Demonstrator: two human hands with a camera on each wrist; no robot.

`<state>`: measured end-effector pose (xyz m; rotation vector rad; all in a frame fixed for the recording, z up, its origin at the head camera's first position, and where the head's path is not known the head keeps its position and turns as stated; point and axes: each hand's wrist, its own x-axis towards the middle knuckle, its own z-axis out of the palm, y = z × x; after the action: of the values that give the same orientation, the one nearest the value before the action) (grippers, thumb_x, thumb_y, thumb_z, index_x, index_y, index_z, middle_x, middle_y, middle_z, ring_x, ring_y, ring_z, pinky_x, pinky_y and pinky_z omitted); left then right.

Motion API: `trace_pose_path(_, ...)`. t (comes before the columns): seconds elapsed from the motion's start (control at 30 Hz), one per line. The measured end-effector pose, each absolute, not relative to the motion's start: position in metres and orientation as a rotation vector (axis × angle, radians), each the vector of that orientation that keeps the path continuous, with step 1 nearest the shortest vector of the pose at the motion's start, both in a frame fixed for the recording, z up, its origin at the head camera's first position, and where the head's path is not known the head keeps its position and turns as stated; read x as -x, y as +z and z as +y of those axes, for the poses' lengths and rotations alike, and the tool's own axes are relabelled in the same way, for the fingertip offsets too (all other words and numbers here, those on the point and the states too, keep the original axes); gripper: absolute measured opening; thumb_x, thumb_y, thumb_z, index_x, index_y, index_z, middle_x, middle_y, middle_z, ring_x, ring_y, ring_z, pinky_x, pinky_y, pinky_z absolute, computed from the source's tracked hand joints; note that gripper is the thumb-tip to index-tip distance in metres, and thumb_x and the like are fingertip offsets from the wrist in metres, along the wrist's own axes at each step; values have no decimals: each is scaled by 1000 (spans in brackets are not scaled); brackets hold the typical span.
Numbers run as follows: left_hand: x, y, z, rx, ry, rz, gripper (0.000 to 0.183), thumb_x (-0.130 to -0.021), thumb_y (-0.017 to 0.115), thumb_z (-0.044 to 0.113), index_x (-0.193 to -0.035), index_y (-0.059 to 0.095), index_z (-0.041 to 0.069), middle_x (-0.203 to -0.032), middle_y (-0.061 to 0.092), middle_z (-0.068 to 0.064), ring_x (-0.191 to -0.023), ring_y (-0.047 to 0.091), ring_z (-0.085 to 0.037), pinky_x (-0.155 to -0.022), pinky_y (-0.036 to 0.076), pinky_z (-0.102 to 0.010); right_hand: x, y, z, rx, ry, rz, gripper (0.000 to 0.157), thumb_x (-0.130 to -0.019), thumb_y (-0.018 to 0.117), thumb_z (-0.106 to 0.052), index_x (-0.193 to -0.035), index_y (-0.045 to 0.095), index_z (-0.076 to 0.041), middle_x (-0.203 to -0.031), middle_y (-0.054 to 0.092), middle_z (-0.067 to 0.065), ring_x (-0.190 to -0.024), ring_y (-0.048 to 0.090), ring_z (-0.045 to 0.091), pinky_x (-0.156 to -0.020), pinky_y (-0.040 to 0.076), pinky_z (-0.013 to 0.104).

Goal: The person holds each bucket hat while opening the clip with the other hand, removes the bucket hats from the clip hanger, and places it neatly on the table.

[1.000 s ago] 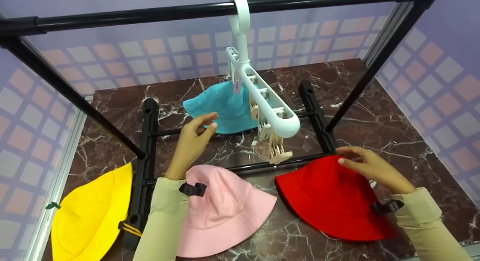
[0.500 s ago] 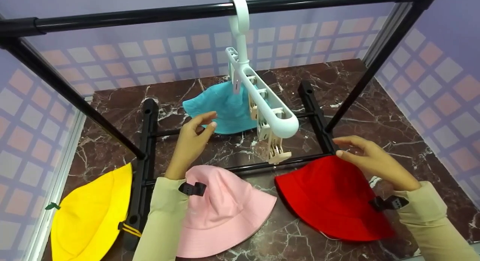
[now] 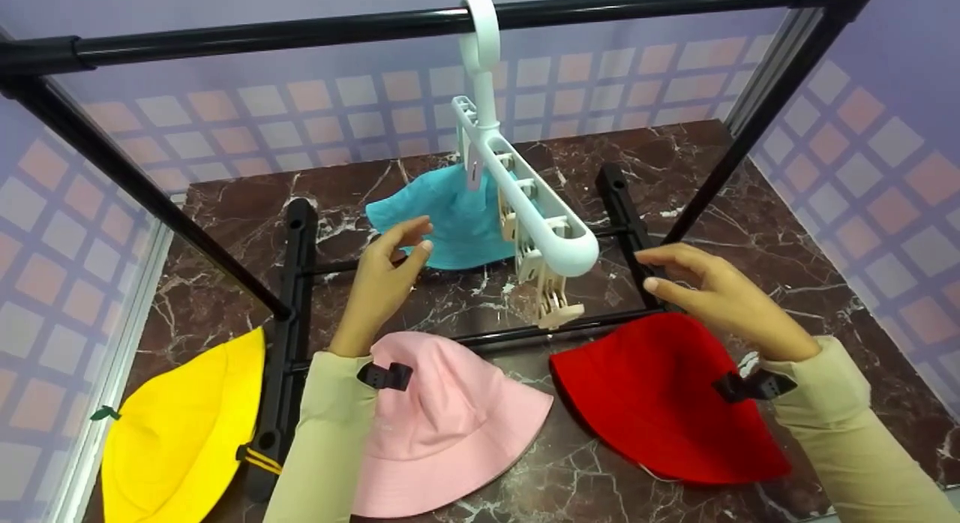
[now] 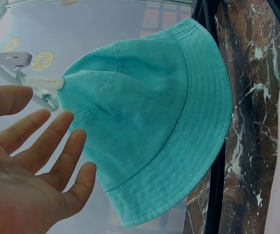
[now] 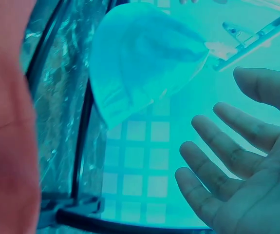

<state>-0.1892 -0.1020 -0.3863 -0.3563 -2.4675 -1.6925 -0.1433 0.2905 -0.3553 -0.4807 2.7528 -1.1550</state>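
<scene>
A turquoise bucket hat hangs from a clip of the white clip hanger. My left hand is raised beside it with relaxed fingers and holds nothing. In the left wrist view, its fingertips overlap the hat's edge; contact cannot be told. My right hand is in the air above and behind the red bucket hat, its fingers spread with nothing between them. A pink bucket hat lies flat near my left forearm.
The hanger hooks over a black rail of a stand. Its feet rest on a dark marbled surface. A yellow hat lies at the left. Several free clips dangle from the hanger's near end. Tiled walls stand behind and at both sides.
My right hand has risen away from the red hat and moved left toward the hanger. The left hand has shifted up very slightly. The hats stay where they were.
</scene>
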Motion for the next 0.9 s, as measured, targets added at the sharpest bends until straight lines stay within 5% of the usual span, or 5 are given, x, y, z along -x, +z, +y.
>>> trace_pose_path(0.1, 191, -384, -102, 358, -1688, -2461, 40, -97, 56, 20, -134, 55, 6, -128, 62, -13, -117, 55, -27, -100, 41, -47, 148, -351, 282, 501, -1186, 2752, 40, -96, 59, -33, -133, 57, -20, -137, 54, 3, -128, 49, 20, -104, 43, 27)
trace_pose_path(0.23, 193, -381, -102, 353, -1665, -2465, 41, -97, 56, 24, -135, 55, 8, -129, 62, -10, -118, 55, -27, -101, 41, -47, 157, -347, 273, 522, -1213, 2756, 39, -95, 59, -34, -132, 57, -22, -136, 55, 0, -122, 52, 18, -91, 42, 10)
trace_pose_path(0.5, 196, -373, -103, 321, -1650, -2462, 43, -97, 58, 21, -137, 52, 9, -131, 60, -11, -120, 55, -27, -101, 41, -49, 177, -347, 258, 567, -1318, 2759, 42, -96, 59, -32, -133, 57, -13, -136, 56, 6, -127, 51, 26, -105, 42, 45)
trace_pose_path(0.77, 202, -370, -104, 329, -1613, -2490, 45, -97, 56, 26, -139, 50, 11, -135, 57, -10, -126, 51, -26, -108, 38, -43, 193, -351, 238, 491, -1455, 2684, 44, -95, 61, -30, -135, 55, -11, -137, 56, 9, -125, 53, 26, -90, 47, 20)
trace_pose_path(0.9, 205, -369, -104, 329, -1615, -2502, 47, -97, 57, 30, -141, 49, 13, -138, 55, -7, -131, 48, -23, -112, 34, -39, 202, -355, 231, 486, -1504, 2676, 43, -96, 60, -25, -135, 55, -10, -137, 56, 11, -120, 57, 27, -86, 48, 19)
